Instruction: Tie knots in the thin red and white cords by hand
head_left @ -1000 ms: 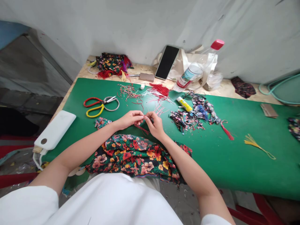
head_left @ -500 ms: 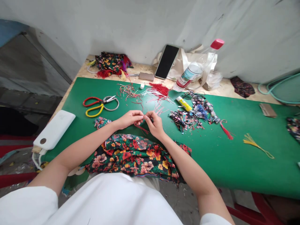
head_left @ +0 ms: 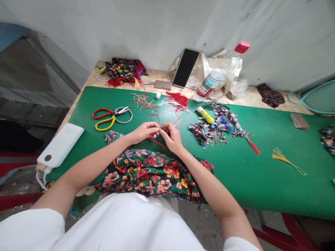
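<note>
Floral cloth [head_left: 154,169] is bunched at the lower centre of the frame, by the near edge of the table [head_left: 261,184]. Just beyond it, near mid-frame, red thread [head_left: 157,142] is held between the left hand [head_left: 143,133] and the right hand [head_left: 172,137]; the fingers of both are drawn into narrow pinches, tips meeting, with loose ends trailing beneath. Fine fingertip work on the thread seems to be the step in hand, though any knot is hidden; a firm, even pinch from both sides appears to be called for. Scissors [head_left: 115,113] are laid left of centre, scraps [head_left: 202,132] and glue [head_left: 205,114] right of centre. Farther off, red strands [head_left: 180,99] are piled, and a phone [head_left: 185,68] is propped at upper centre.
</note>
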`<state>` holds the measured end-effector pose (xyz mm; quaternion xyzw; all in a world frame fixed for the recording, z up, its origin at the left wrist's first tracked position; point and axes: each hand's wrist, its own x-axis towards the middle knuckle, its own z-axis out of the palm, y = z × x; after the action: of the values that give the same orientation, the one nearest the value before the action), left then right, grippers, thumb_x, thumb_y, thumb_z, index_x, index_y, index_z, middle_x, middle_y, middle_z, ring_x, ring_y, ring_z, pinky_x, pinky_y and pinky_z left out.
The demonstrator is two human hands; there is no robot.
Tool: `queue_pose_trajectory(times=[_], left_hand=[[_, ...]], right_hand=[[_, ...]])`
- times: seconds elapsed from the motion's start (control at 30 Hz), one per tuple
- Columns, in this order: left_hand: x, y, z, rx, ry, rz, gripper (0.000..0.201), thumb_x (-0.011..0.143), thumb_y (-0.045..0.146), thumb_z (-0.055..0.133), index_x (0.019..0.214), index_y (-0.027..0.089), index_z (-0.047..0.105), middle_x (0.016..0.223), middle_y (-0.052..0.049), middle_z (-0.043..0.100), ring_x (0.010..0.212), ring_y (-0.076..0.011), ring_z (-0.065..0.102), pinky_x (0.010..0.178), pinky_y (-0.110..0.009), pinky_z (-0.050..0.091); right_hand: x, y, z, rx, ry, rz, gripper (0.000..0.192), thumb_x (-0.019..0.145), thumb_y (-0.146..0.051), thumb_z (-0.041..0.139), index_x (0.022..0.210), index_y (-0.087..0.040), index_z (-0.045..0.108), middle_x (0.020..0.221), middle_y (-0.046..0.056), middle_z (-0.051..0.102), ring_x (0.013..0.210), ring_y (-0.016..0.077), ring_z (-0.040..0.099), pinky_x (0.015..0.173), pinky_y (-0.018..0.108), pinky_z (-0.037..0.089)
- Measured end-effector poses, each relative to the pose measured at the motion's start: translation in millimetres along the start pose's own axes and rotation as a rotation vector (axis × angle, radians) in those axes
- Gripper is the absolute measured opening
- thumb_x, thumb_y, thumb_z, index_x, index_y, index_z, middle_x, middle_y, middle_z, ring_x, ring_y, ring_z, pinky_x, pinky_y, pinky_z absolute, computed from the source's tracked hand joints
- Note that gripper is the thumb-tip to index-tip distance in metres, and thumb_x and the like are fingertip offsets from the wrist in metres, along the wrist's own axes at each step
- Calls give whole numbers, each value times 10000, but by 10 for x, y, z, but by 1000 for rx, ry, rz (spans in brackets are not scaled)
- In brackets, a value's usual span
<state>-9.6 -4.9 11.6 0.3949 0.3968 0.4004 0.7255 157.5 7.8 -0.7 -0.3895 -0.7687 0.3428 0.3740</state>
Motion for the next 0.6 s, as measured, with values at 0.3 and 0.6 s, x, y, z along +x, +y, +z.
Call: queue_pose_trajectory(times=[0.3,0.6], left_hand=[[16,-20,-29,-156,26,-3,240,704,294,716,764,117,564,643,25,557,535,-30,484,548,-185,371],[13,7,-37,-252,64,-14,208,712,260,712,787,115,583,628,21,571,553,-38,504,576,-177,392]], right_hand=[[-12,-13,4,-361,-119,-134,132,849,-269,524,763,-192,588,717,31,521,715,175,439,712,328,352],[-2,-23,0,-316,-208,-304,349,955,-307,373,634,-200,457,626,15,475,640,150,387,663,304,343]])
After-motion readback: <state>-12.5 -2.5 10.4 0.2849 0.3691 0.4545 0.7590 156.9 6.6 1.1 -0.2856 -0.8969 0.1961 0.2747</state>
